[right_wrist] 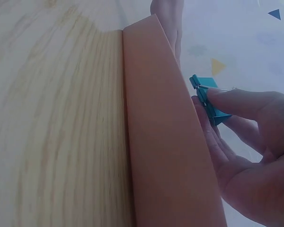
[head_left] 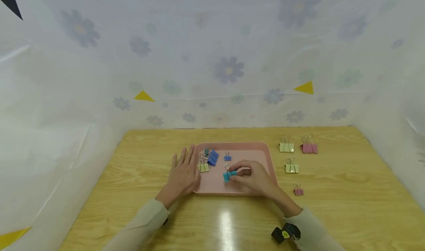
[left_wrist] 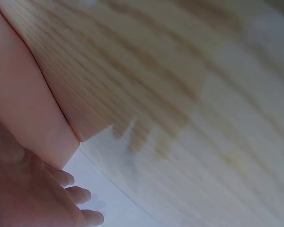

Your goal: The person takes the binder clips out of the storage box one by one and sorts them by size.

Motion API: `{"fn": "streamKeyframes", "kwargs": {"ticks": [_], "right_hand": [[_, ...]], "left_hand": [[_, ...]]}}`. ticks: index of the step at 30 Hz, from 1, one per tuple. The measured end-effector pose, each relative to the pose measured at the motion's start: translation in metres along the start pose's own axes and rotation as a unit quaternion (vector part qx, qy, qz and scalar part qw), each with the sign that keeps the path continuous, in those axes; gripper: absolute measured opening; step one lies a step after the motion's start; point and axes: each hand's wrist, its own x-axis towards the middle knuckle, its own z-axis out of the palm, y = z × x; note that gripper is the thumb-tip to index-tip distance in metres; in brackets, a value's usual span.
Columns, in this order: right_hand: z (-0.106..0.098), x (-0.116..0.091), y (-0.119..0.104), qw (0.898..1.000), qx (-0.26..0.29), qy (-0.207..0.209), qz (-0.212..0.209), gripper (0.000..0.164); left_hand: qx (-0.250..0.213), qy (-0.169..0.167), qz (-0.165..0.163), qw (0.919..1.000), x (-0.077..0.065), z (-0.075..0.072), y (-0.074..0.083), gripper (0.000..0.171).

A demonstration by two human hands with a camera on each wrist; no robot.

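Between thumb and fingers, my right hand (head_left: 254, 177) pinches a teal binder clip (head_left: 229, 175) over the pink tray (head_left: 245, 146). The right wrist view shows the same teal binder clip (right_wrist: 209, 101) beyond the tray's side wall. My left hand (head_left: 184, 173) rests along the tray's left rim with its fingers straight. Close to that hand inside the tray are a yellow binder clip (head_left: 203, 168), a large blue binder clip (head_left: 213, 158) and a dark teal binder clip (head_left: 206, 152). A small blue binder clip (head_left: 227, 158) stands alone farther back in the tray.
Right of the tray on the wooden table (head_left: 149, 221) stand two pale yellow binder clips, one at the back (head_left: 286, 147) and one nearer (head_left: 292, 168). A large pink binder clip (head_left: 309, 148) and a small pink binder clip (head_left: 298, 191) are there too. A flowered sheet (head_left: 199, 59) hangs behind.
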Motion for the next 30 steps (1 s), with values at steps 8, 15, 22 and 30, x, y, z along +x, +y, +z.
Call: {"fn": "streamKeyframes", "kwargs": {"ticks": [8,15,22,30], "right_hand": [[-0.016,-0.015,0.001,1.000,0.008,0.019,-0.003,0.019],[-0.035,-0.030,-0.001,0.998,-0.016,0.059,-0.019,0.018],[-0.055,-0.043,0.001,0.997,0.001,0.070,-0.027,0.020],[-0.078,-0.059,0.003,0.994,-0.024,0.099,-0.030,0.022]], "left_hand": [[0.004,0.011,0.004,0.9999,-0.002,0.000,-0.002,0.062],[0.007,0.016,0.006,0.9998,-0.001,0.000,-0.003,0.063],[0.006,0.019,0.007,0.9998,0.001,0.002,-0.002,0.063],[-0.002,0.019,0.010,0.9998,0.002,0.006,-0.003,0.063]]}}
